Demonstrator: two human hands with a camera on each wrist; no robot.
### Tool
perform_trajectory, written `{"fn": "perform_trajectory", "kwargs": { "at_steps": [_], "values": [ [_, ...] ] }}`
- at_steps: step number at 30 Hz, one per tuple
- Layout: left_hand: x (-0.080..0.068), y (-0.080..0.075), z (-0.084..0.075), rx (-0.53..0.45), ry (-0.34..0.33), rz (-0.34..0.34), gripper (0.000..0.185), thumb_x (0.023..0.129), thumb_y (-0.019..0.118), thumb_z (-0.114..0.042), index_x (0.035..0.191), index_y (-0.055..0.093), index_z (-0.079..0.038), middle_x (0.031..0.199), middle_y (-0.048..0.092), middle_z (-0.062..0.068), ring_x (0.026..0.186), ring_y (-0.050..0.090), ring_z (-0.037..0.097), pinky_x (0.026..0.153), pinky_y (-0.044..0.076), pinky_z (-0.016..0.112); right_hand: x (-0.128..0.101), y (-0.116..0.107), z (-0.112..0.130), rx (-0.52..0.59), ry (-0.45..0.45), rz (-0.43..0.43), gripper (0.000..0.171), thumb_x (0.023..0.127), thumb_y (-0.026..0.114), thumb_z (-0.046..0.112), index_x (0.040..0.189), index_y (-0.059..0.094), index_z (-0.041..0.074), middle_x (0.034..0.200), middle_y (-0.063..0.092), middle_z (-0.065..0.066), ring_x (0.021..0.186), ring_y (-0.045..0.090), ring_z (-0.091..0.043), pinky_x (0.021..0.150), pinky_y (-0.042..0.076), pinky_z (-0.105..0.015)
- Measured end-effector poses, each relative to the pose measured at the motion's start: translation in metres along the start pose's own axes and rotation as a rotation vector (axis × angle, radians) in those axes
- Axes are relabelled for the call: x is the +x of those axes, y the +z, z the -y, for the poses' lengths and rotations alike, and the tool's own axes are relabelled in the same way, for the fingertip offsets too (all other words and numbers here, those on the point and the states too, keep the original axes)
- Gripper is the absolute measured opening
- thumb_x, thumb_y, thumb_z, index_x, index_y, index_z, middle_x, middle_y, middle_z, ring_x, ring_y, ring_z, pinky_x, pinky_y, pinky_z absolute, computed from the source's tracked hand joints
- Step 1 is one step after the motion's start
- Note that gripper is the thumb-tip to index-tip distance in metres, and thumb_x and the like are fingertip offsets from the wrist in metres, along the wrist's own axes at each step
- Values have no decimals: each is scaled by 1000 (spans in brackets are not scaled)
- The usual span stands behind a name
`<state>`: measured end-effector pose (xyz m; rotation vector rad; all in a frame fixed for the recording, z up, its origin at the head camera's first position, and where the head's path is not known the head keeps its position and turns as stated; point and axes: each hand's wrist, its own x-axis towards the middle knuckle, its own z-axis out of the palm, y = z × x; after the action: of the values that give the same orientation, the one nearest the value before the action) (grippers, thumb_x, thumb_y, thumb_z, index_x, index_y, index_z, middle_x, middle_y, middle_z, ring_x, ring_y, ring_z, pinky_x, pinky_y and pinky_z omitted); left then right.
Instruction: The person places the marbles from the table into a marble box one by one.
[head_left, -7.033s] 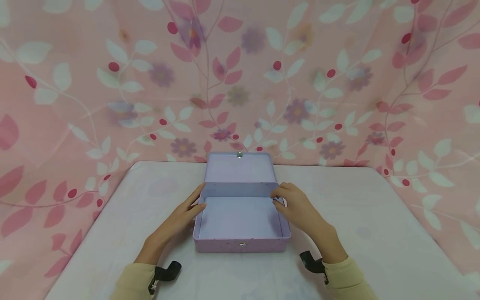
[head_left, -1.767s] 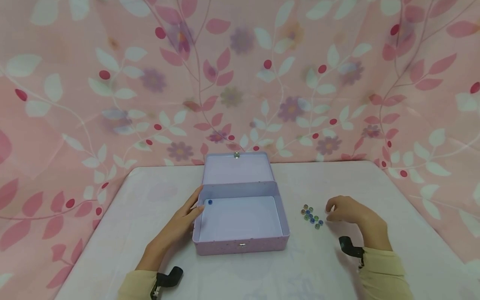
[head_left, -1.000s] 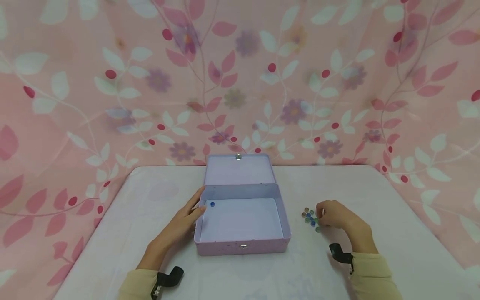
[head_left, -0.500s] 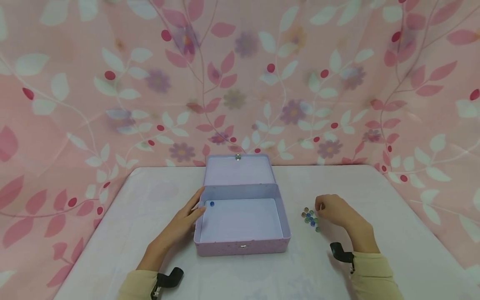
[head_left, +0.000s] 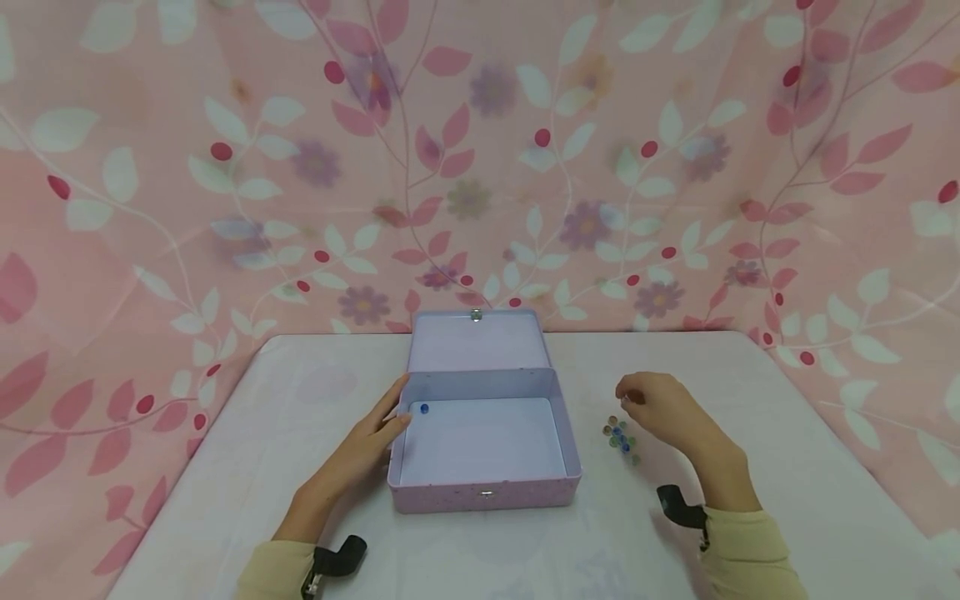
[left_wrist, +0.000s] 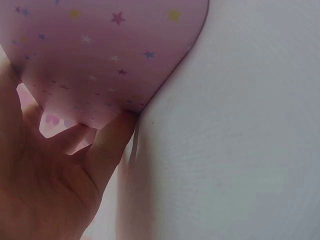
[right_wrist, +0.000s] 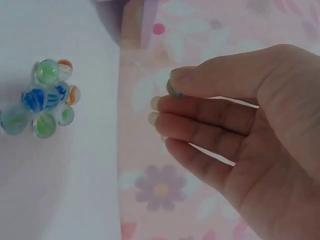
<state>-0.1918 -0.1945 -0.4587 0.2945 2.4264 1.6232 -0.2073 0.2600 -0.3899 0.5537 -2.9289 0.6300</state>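
Marble (right_wrist: 173, 90) is freshly up off the tabletop (head_left: 585, 550), pinched by fingers (right_wrist: 200, 107) of the right hand (head_left: 662, 408), left hand (head_left: 369, 429) spread against the box (head_left: 442, 497) (blue marble (head_left: 424, 408) already inside), so this pick looks done.

1. Slants the left forearm (head_left: 307, 497) forward and inward, bending only slightly at the wrist.
2. Holds on with the left hand (head_left: 367, 432), parting the left thumb (head_left: 394, 427) from the forefinger (head_left: 388, 396).
3. Bends the left fingers (left_wrist: 112, 145) gently, with gaps between, as seen from the palm side.
4. Angles the right forearm (head_left: 727, 483) forward and inward.
5. Lifts the right hand (head_left: 667, 410), turned leftward and clear of the surface.
6. Pinches with the right thumb (right_wrist: 215, 77), nearly straight.
7. Lines up three right fingers (right_wrist: 200, 131) beneath, slightly bent.
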Motion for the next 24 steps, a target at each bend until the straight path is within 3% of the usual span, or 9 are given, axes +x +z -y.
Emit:
{"fn": "perform_trajectory", "kwargs": {
  "at_steps": [13, 24],
  "values": [
    [0, 0, 0, -11, -10, 9, 63, 101, 48, -52, 154, 14, -53, 168, 11, 1, 150, 20, 47, 104, 40, 69, 2, 2, 35, 21, -150, -171, 15, 86, 72, 1, 98, 73, 10, 91, 72, 2, 84, 66, -15, 79, 57, -42],
    [1, 0, 0, -30, -13, 5, 61, 103, 49, -44, 154, 15, -53, 168, 12, 1, 150, 22, 46, 104, 40, 68, 5, 13, 60, 72, -233, -180, 18, 85, 74, 1, 100, 73, 11, 93, 71, 5, 85, 66, -11, 80, 58, -38]
  ]
}}
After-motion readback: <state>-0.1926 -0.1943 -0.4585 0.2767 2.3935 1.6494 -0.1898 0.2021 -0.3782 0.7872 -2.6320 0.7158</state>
